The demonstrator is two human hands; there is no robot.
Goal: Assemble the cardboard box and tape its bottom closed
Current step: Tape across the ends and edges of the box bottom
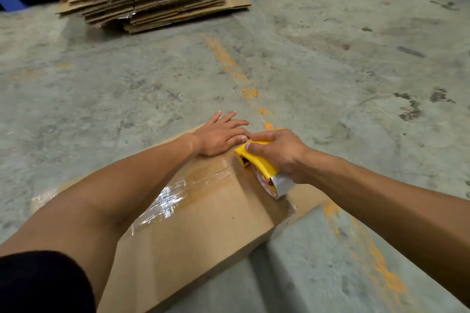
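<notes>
Head view: across the lower middle of the frame the cardboard box (193, 231) lies bottom-up on the concrete floor (356, 71). Left hand (218, 134) presses flat, fingers straight, by a strip of clear tape (175, 193). To its right, right hand (277, 152) grips the yellow tape dispenser (256, 162). Taping looks underway; next probably means drawing the dispenser along the seam and cutting.

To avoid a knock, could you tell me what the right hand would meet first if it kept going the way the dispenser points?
Probably the left hand, lying flat on the box just ahead of the yellow tape dispenser in the right hand.
</notes>
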